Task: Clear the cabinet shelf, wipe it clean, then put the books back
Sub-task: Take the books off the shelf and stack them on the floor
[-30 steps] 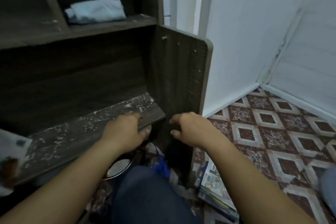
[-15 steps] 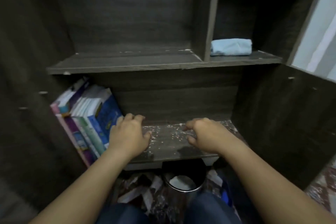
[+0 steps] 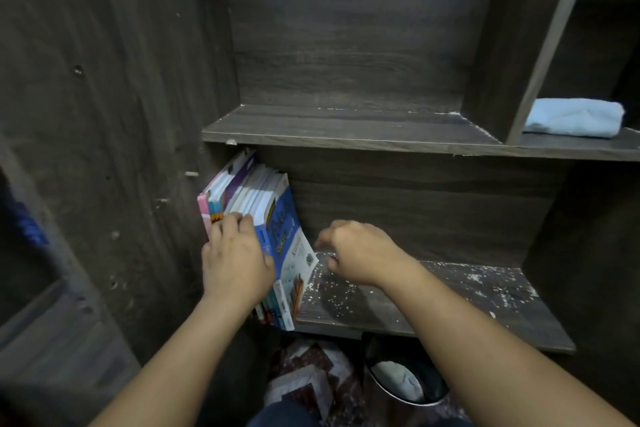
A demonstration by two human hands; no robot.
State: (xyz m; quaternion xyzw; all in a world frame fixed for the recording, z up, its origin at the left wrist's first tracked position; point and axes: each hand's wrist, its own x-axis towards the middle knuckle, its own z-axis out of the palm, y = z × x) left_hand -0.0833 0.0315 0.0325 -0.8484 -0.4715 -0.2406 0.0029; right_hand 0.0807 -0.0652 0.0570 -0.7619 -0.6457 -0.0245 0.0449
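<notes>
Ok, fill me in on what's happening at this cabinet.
A person is working at a dark wood-grain cabinet. Their left hand lies on a row of leaning paperback books at the left end of the white-flecked lower shelf, its fingers hooked over the books' edges. The right hand hovers over the shelf beside them, loosely curled, holding nothing. The shelf is not yet wiped, and a folded light blue cloth lies in the upper right compartment.

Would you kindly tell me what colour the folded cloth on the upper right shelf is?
Light blue; the folded cloth shows best in the head view.
</notes>
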